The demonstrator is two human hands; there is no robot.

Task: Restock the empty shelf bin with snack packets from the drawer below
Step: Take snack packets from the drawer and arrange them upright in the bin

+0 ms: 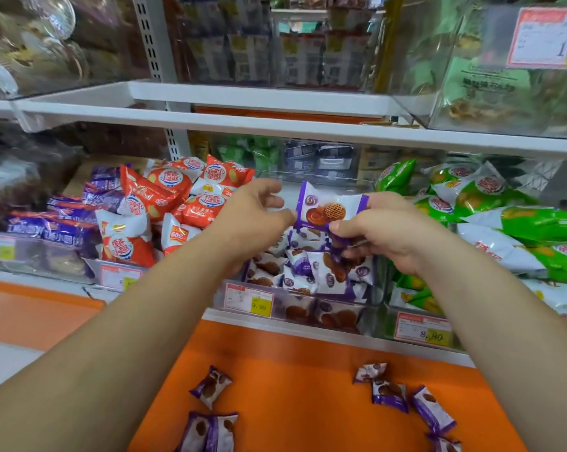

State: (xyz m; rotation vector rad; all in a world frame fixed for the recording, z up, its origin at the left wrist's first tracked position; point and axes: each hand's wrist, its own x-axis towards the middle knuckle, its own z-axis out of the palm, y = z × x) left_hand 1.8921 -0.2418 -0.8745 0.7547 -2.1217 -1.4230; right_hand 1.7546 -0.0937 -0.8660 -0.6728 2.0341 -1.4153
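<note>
Seemingly light and crinkly, with breakable biscuits inside, the purple snack packet (331,208) is best held by its edge, as the right hand (386,236) pinches it above the part-filled shelf bin (308,309). The left hand (252,216) hovers loosely open, empty. More packets (389,391) lie on the near orange ledge (291,370); red packets (164,190) crowd the left, green packets (491,203) the right.

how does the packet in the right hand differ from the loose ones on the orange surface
The held packet is pinched upright by the right hand over the bin; the loose packets lie untouched on the orange surface. The held packet faces the camera; the loose packets lie at mixed angles. Both have purple-and-white wrappers picturing brown biscuits.
</note>
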